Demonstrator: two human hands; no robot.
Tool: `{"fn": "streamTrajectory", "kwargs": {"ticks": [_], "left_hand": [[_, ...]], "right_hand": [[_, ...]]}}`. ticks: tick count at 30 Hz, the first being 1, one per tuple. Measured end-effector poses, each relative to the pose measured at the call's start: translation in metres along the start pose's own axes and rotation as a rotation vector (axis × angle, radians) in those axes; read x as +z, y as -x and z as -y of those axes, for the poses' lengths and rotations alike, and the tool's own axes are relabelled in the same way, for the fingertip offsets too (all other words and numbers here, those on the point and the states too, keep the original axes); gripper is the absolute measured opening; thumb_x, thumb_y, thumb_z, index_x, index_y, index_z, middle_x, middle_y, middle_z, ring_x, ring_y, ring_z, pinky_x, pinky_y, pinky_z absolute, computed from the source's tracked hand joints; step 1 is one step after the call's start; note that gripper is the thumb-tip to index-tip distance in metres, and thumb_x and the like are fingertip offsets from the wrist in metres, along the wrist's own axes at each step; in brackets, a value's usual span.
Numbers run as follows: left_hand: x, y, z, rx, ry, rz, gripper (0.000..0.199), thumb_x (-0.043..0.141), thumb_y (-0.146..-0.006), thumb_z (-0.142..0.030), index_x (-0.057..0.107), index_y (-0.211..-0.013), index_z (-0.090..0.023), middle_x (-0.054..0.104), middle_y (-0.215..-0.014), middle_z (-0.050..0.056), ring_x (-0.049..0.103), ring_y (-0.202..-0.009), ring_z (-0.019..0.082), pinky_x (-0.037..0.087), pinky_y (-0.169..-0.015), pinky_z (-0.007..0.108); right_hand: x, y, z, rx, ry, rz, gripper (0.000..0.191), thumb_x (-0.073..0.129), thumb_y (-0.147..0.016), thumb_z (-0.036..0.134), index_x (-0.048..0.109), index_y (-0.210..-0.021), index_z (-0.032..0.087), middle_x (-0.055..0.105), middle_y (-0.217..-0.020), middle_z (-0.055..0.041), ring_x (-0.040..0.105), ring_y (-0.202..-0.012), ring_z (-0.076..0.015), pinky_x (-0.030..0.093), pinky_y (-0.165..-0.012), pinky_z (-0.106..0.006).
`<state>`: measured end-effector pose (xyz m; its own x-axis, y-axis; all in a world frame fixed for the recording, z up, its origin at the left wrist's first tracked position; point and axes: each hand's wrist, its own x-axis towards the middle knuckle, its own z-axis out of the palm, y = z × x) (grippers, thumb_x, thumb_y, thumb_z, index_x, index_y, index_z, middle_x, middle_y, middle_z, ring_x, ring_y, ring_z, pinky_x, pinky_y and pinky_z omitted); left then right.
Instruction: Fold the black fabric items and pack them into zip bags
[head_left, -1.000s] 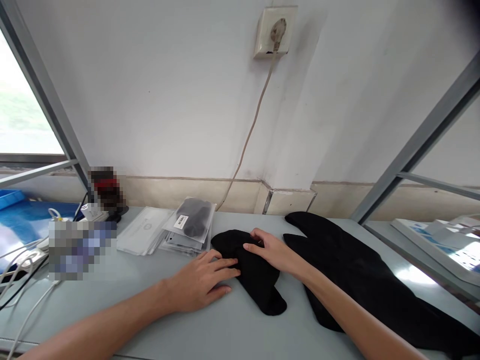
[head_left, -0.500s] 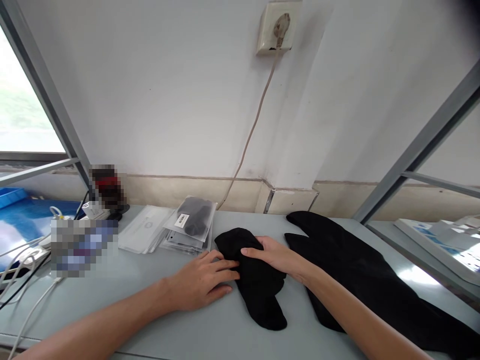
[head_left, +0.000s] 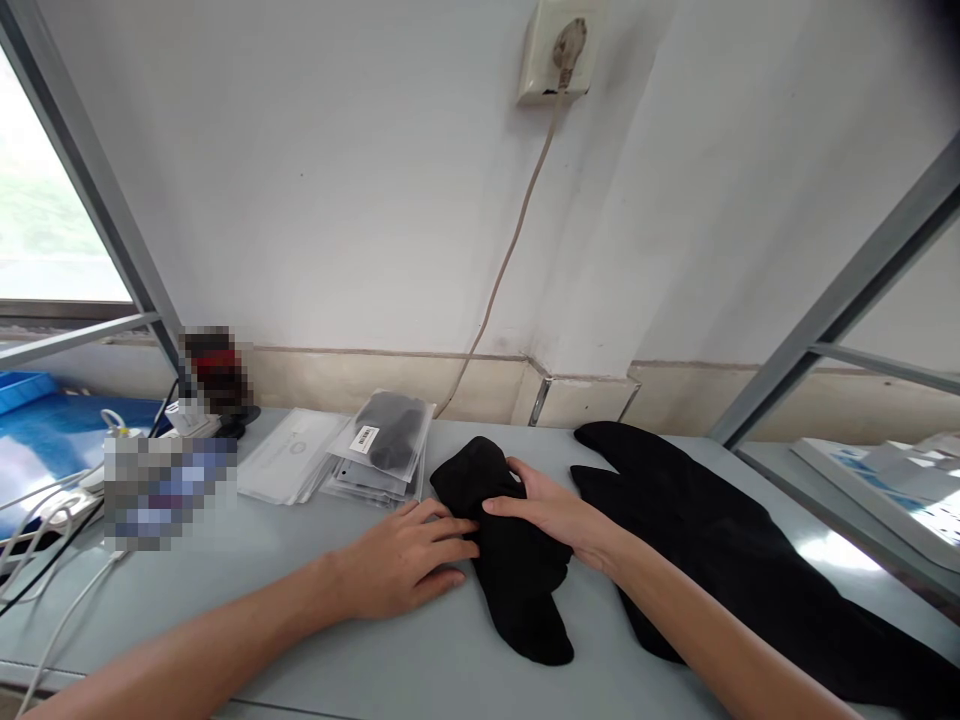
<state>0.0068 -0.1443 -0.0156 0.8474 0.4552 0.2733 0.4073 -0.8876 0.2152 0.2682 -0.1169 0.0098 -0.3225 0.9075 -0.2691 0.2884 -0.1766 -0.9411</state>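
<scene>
A small black fabric piece, curved at its ends and folded in the middle, rests on the grey table in front of me; its exact kind does not show. My right hand grips it near the far end, thumb on top and fingers partly hidden behind the cloth. Flat on the table, my left hand has its fingers stretched out, and the fingertips touch the cloth's left edge. To the right, partly behind my right forearm, lies a larger spread of black fabric pieces.
Clear plastic sleeves and a stack of packaged dark items with a barcode label sit at the back. Left are a power strip with cables and blurred objects. A cord hangs from a wall socket. Metal frame posts flank the table.
The far end of the small black fabric piece has lifted a little and bunched up under my right hand. My left hand has stayed in place.
</scene>
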Motion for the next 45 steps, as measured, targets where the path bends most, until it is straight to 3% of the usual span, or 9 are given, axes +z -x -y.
{"fn": "streamTrajectory", "kwargs": {"ticks": [5,11,15,24,35,41,45], "left_hand": [[0.0,0.0,0.0,0.007,0.01,-0.017,0.034,0.054,-0.106,-0.031,0.062,-0.138,-0.024,0.064,-0.145,0.008,0.057,-0.123,0.027,0.048,-0.103,0.042],[-0.001,0.0,0.001,0.005,0.003,-0.025,0.034,0.053,-0.106,-0.031,0.062,-0.138,-0.024,0.064,-0.145,0.009,0.058,-0.121,0.027,0.049,-0.101,0.042],[-0.001,0.0,0.001,0.002,-0.003,-0.016,0.034,0.055,-0.106,-0.031,0.062,-0.138,-0.024,0.064,-0.144,0.008,0.058,-0.122,0.027,0.049,-0.101,0.042],[-0.001,0.0,-0.001,0.013,0.007,-0.016,0.032,0.056,-0.105,-0.03,0.063,-0.136,-0.026,0.067,-0.141,0.006,0.058,-0.125,0.026,0.047,-0.103,0.041],[0.0,0.001,-0.001,0.022,0.0,-0.017,0.033,0.056,-0.105,-0.03,0.061,-0.138,-0.026,0.067,-0.141,0.005,0.058,-0.126,0.027,0.046,-0.102,0.041],[0.0,0.001,-0.001,0.018,-0.011,-0.004,0.033,0.055,-0.106,-0.03,0.061,-0.138,-0.026,0.066,-0.143,0.004,0.058,-0.124,0.027,0.046,-0.101,0.041],[-0.001,0.001,-0.001,0.025,-0.017,-0.003,0.033,0.055,-0.106,-0.03,0.061,-0.138,-0.025,0.066,-0.142,0.004,0.058,-0.124,0.027,0.045,-0.1,0.041]], "right_hand": [[0.0,-0.003,-0.003,-0.059,-0.078,0.011,0.045,0.08,-0.081,0.038,0.062,-0.121,0.029,0.073,-0.125,-0.0068,0.072,-0.113,-0.0287,0.06,-0.093,-0.041],[-0.004,-0.01,-0.009,-0.015,-0.106,-0.152,0.054,0.082,-0.077,0.035,0.057,-0.125,0.029,0.066,-0.139,-0.01,0.072,-0.113,-0.0286,0.062,-0.088,-0.041],[-0.003,-0.008,-0.003,0.048,-0.209,-0.082,0.059,0.086,-0.076,0.035,0.059,-0.127,0.027,0.074,-0.125,-0.0095,0.074,-0.11,-0.028,0.061,-0.091,-0.04],[0.0,0.0,-0.001,0.107,-0.157,0.134,0.039,0.085,-0.079,0.044,0.074,-0.111,0.024,0.081,-0.109,-0.0062,0.075,-0.102,-0.0275,0.061,-0.086,-0.038],[0.005,0.009,0.008,0.023,-0.153,0.125,0.05,0.082,-0.082,0.04,0.069,-0.129,0.032,0.076,-0.129,-0.0041,0.072,-0.116,-0.0288,0.06,-0.097,-0.042],[0.003,0.006,0.001,0.045,-0.176,0.108,0.046,0.085,-0.08,0.038,0.069,-0.122,0.029,0.077,-0.122,-0.0049,0.072,-0.116,-0.0279,0.059,-0.098,-0.04],[0.002,0.004,0.0,0.078,-0.163,0.129,0.043,0.087,-0.078,0.041,0.072,-0.114,0.024,0.079,-0.114,-0.0064,0.074,-0.106,-0.0271,0.06,-0.089,-0.036]]}}
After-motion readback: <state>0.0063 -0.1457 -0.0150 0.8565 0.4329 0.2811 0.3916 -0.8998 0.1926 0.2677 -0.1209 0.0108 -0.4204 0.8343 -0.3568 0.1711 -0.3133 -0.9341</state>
